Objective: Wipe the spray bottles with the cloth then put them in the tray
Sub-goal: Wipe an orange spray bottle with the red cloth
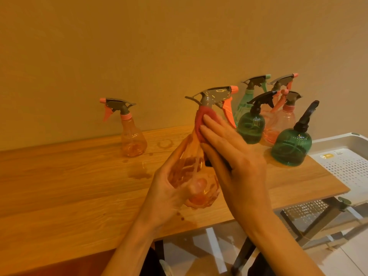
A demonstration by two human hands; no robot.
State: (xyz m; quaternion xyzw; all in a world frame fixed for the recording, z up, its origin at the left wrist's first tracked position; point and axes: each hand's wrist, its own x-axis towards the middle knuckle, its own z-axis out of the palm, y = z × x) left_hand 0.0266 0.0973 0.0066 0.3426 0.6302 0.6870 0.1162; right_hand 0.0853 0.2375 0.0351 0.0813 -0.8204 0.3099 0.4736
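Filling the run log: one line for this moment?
wiping | left hand holds orange spray bottle | right hand presses red cloth | tray empty

Bare table (59, 186) lies open left and front of the lone orange bottle (133, 136). A bottle cluster (278, 120) crowds the right rear corner, just beside the tray (346, 166). Water spots (139, 174) mark the table's middle.

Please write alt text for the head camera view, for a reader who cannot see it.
A left hand holds an orange spray bottle while the right hand presses a red cloth to its neck. More bottles stand on the wooden table; a white tray sits at right.
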